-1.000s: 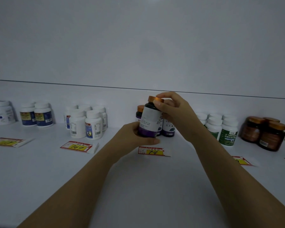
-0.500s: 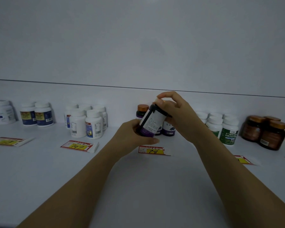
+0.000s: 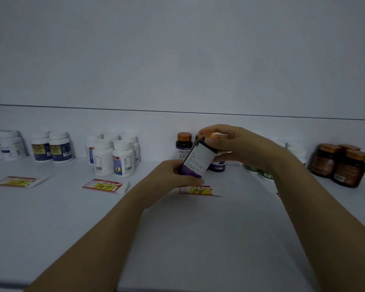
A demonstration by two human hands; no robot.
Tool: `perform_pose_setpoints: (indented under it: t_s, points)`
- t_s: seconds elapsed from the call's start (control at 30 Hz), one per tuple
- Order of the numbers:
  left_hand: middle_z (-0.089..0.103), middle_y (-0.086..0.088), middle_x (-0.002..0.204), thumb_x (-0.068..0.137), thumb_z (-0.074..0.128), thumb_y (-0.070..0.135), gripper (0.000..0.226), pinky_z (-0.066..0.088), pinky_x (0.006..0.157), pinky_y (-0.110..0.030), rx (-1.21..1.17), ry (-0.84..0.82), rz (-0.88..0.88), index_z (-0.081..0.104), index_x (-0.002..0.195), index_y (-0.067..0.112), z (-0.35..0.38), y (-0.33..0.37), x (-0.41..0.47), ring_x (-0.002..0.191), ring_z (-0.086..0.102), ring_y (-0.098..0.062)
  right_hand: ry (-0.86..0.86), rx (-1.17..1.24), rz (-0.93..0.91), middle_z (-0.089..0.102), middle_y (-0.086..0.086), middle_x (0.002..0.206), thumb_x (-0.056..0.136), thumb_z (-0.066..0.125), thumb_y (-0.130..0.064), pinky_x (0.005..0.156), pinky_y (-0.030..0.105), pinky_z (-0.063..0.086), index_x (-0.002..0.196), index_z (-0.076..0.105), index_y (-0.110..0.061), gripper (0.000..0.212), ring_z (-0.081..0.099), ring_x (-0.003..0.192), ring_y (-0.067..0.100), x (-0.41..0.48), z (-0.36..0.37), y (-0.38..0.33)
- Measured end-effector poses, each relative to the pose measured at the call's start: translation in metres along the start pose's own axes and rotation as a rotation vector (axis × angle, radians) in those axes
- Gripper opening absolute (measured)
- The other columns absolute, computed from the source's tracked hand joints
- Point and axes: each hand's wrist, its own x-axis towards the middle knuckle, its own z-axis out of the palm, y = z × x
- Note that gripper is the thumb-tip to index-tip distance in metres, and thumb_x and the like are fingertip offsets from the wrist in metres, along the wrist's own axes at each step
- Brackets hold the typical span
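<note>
- Dark bottle (image 3: 195, 160), tilted right, is gripped at its base by left hand (image 3: 175, 175).
- Its cap end is gripped by right hand (image 3: 238, 147), above the shelf (image 3: 177, 239).

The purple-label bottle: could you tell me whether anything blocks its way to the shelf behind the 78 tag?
Nothing visible does: the left hand and right hand hold the bottle tilted over the shelf behind the 78 tag.

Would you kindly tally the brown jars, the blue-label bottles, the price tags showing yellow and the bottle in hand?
brown jars: 3
blue-label bottles: 2
yellow price tags: 3
held bottle: 1
Total: 9
</note>
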Motion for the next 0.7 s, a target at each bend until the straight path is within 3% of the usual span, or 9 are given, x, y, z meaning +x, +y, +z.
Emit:
perform_pose_setpoints:
  t_s: [0.07, 0.17, 0.33, 0.43, 0.7]
  points:
    - [0.067, 0.017, 0.098, 0.074, 0.077, 0.024, 0.037, 0.048, 0.073, -0.009, 0.054, 0.011, 0.004, 0.060, 0.106, 0.032, 0.004, 0.001, 0.000, 0.087, 0.062, 0.004, -0.019, -0.130, 0.029, 0.069, 0.001, 0.109, 0.088, 0.063, -0.023, 0.078, 0.032, 0.059, 0.107, 0.062, -0.027, 0.019, 0.069, 0.095, 0.015, -0.002, -0.003, -0.011]
    - [0.065, 0.002, 0.119, 0.076, 0.076, 0.030, 0.054, 0.047, 0.097, -0.028, 0.208, 0.080, 0.018, 0.056, 0.125, 0.020, 0.010, 0.008, 0.003, 0.105, 0.061, -0.012, 0.020, -0.364, 0.036, 0.066, 0.008, 0.109, 0.088, 0.064, -0.026, 0.081, 0.036, 0.059, 0.110, 0.059, -0.025, 0.023, 0.068, 0.095, 0.022, 0.001, -0.006, -0.034]
    - [0.061, -0.007, 0.120, 0.087, 0.064, 0.035, 0.045, 0.044, 0.083, -0.027, 0.754, 0.204, -0.045, 0.053, 0.124, 0.013, -0.006, 0.030, 0.008, 0.102, 0.058, -0.019, 0.141, -0.621, 0.044, 0.058, 0.005, 0.113, 0.087, 0.065, -0.031, 0.078, 0.035, 0.059, 0.113, 0.059, -0.015, 0.031, 0.064, 0.095, 0.023, 0.005, -0.009, -0.065]
    - [0.059, -0.009, 0.122, 0.090, 0.060, 0.036, 0.044, 0.043, 0.078, -0.028, 0.964, 0.185, -0.098, 0.051, 0.126, 0.013, -0.015, 0.044, 0.005, 0.104, 0.056, -0.023, 0.221, -0.710, 0.058, 0.053, 0.005, 0.108, 0.088, 0.065, -0.028, 0.067, 0.027, 0.058, 0.112, 0.060, -0.012, 0.030, 0.060, 0.093, 0.022, 0.001, -0.009, -0.075]
    - [0.050, -0.003, 0.090, 0.092, 0.056, 0.033, 0.030, 0.044, 0.072, -0.028, 1.164, 0.137, -0.189, 0.054, 0.111, 0.010, -0.010, 0.060, -0.013, 0.083, 0.051, -0.019, 0.199, -0.806, 0.220, 0.055, 0.014, 0.117, 0.091, 0.058, -0.018, 0.074, 0.036, 0.059, 0.118, 0.057, -0.006, 0.029, 0.062, 0.099, 0.030, -0.011, 0.002, -0.074]
